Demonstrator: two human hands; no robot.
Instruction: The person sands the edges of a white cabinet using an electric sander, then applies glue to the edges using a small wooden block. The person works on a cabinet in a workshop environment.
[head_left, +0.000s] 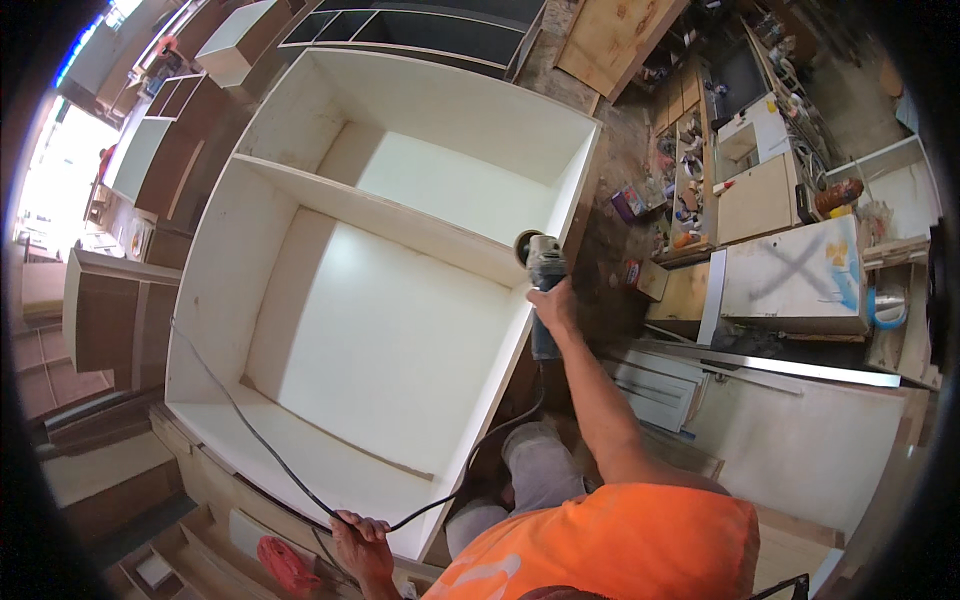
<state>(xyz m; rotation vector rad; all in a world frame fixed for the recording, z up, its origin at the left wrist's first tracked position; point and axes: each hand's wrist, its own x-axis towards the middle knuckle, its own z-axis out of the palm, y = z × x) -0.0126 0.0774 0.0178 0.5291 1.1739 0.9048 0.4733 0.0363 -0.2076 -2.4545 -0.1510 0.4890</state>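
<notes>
My right hand (555, 303) is wrapped round the body of an angle grinder (546, 262). The grinder's disc end is at the front edge of a big white cabinet carcass (400, 205), where the divider meets the right side; I cannot tell whether the disc touches it. The carcass lies with its two compartments facing up. Down at the lower left, my left hand (362, 546) is closed round a black power cord (430, 512). From there the cord runs right to the grinder's tail, and another stretch goes up over the carcass's left edge.
A red bundle (287, 565) lies beside my left hand. Brown and white cabinets (165, 170) crowd the left. On the right stand a white panel with a dark cross mark (795, 275), shelves of small items and a wooden board (615, 45).
</notes>
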